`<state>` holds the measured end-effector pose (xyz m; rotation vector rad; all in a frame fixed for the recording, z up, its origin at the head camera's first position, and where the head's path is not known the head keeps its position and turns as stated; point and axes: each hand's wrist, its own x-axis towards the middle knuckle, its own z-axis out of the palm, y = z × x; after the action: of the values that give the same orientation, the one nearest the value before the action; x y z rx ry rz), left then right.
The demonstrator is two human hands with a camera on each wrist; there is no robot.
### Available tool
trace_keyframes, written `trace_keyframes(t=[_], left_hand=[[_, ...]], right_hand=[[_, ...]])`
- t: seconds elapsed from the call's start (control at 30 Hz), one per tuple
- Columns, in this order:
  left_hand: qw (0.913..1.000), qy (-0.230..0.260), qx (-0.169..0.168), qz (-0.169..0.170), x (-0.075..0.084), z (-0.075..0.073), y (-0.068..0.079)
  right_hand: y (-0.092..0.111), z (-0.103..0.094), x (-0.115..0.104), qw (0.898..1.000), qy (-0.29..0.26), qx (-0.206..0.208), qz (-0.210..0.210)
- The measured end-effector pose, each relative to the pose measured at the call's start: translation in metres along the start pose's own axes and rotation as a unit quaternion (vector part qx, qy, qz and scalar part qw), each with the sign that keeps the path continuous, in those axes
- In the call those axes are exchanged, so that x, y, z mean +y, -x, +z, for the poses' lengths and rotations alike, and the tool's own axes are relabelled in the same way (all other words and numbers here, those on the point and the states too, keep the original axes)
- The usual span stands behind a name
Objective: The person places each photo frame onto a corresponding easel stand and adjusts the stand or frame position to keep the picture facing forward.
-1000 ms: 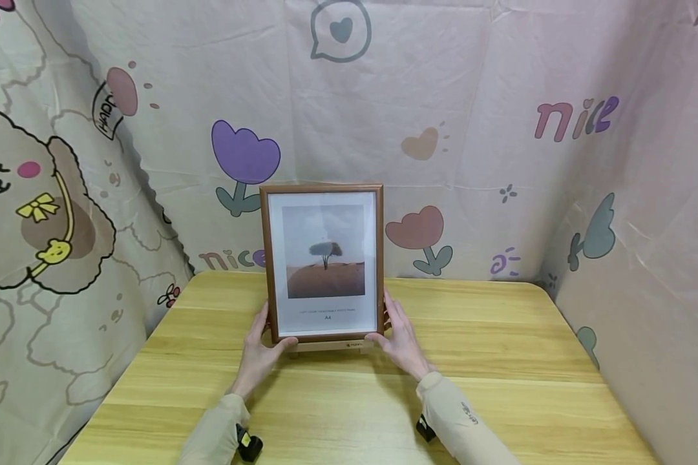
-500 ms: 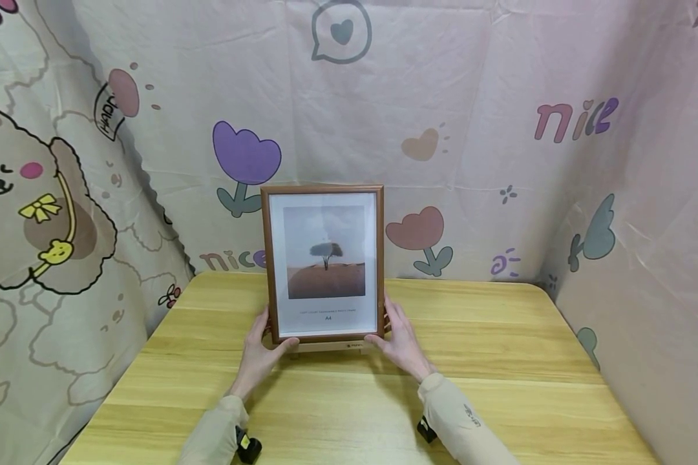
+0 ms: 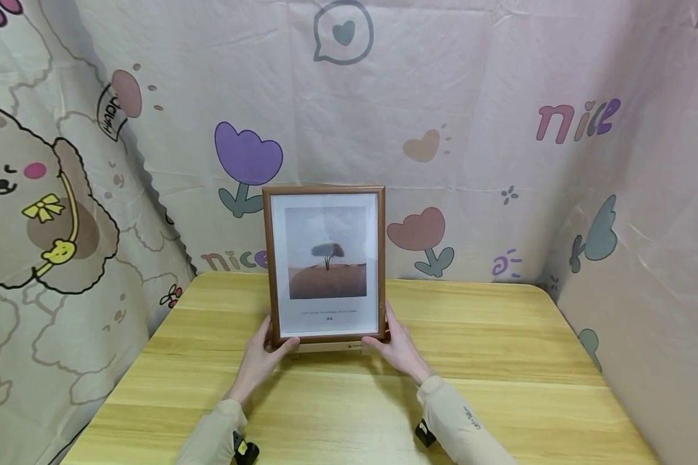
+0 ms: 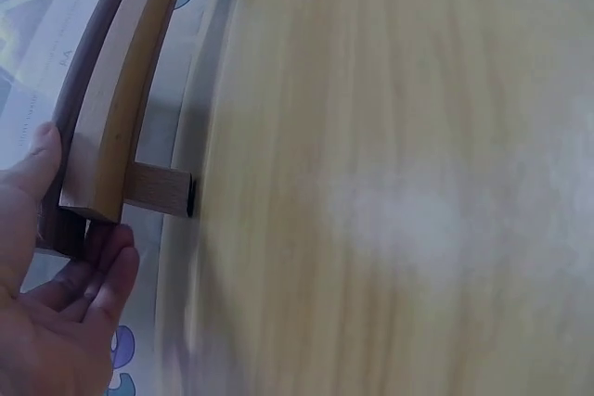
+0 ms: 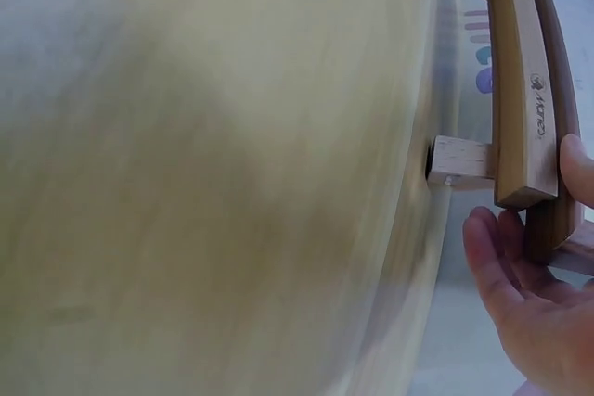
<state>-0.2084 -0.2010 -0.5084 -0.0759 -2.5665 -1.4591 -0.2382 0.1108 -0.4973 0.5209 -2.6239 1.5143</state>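
A brown wooden picture frame (image 3: pixel 327 258) stands upright, leaning slightly back, with a print of a tree on a hill behind its front pane. Beneath its bottom edge runs the pale wooden ledge of a small stand (image 3: pixel 328 347), whose short feet (image 4: pixel 160 189) show in both wrist views. My left hand (image 3: pixel 258 358) grips the lower left corner, thumb on the front and fingers curled behind. At the lower right corner my right hand (image 3: pixel 403 352) holds the frame the same way. The rest of the stand is hidden behind the frame.
A light wood-grain table (image 3: pixel 477 361) lies under everything. Printed cloth (image 3: pixel 471 84) with tulips, hearts and lettering hangs behind it and along both sides. Black wrist cameras (image 3: pixel 245 449) sit at the sleeves.
The head view has shifted very slightly. Both hands still grip the frame's lower corners, and the right thumb sits a little further in along the bottom edge.
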Motion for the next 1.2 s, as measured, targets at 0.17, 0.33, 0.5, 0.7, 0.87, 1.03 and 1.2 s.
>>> trace_keyframes(t=[0.17,0.33,0.5,0.7,0.87,1.03,1.2], left_hand=[[1.0,-0.008,-0.003,-0.002,-0.0015,-0.0015,0.0016],[0.9999,-0.013,-0.004,0.004,-0.0013,-0.0021,0.0021],[0.9998,-0.017,-0.001,0.014,-0.0008,-0.0012,0.0021],[0.9996,-0.022,0.003,0.016,-0.0012,0.0,0.0029],[0.9997,-0.018,0.006,0.013,-0.0007,0.0012,0.0031],[0.9996,-0.023,0.007,0.014,-0.0012,0.0013,0.0037],[0.9995,-0.028,0.01,0.014,-0.0015,0.0015,0.0039]], right_hand=[[0.0013,0.0007,-0.001,1.0,-0.008,0.0,0.013],[0.0023,0.001,-0.001,1.0,-0.012,-0.006,0.02],[0.0026,0.0019,0.0008,1.0,-0.015,-0.007,0.022],[0.002,0.0026,0.0018,0.999,-0.014,-0.007,0.031],[0.0028,0.0024,0.0011,0.999,-0.011,-0.006,0.038],[0.0029,0.0029,0.0,0.999,-0.019,0.001,0.03],[0.0036,0.0029,0.0005,1.0,-0.021,0.008,0.021]])
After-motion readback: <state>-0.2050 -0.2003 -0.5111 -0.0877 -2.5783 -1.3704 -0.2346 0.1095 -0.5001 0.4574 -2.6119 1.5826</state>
